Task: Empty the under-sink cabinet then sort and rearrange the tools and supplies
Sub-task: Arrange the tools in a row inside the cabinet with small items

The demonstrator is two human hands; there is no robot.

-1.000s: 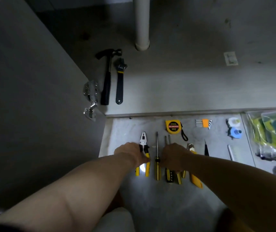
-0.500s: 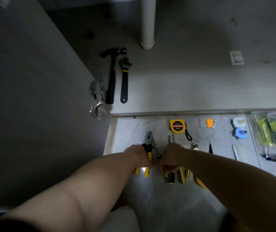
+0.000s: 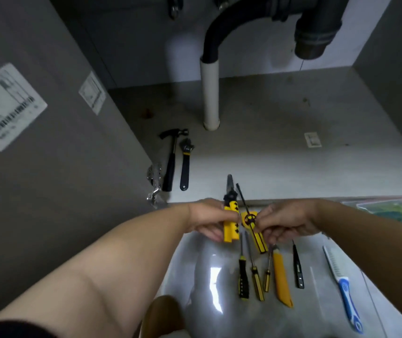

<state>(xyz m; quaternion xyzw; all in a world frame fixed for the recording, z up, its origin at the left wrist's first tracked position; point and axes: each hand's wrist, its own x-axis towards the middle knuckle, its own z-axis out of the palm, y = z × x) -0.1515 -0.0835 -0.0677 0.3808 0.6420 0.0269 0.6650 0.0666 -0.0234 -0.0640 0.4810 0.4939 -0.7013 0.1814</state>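
Note:
My left hand [image 3: 207,219] grips the yellow-handled pliers [image 3: 230,217] above the floor, jaws pointing at the cabinet. My right hand [image 3: 286,222] pinches a yellow-and-black screwdriver [image 3: 256,232], its shaft slanting up beside the pliers. Behind them the yellow tape measure [image 3: 246,217] is partly hidden. On the floor below lie three more screwdrivers [image 3: 256,279], a yellow utility knife [image 3: 283,279] and a black tester pen [image 3: 298,269]. Inside the cabinet, a black hammer [image 3: 172,159] and an adjustable wrench [image 3: 185,164] lie side by side near the left wall.
The open cabinet door [image 3: 48,167] stands at left with its hinge [image 3: 155,184]. A white drain pipe [image 3: 210,93] rises from the cabinet floor [image 3: 292,167]. A blue-handled brush [image 3: 341,286] lies at right, and plastic bags [image 3: 390,211] sit at the far right.
Both hands have lifted off the floor, the left with the pliers and the right with a screwdriver. The camera has tilted up, showing more of the cabinet interior.

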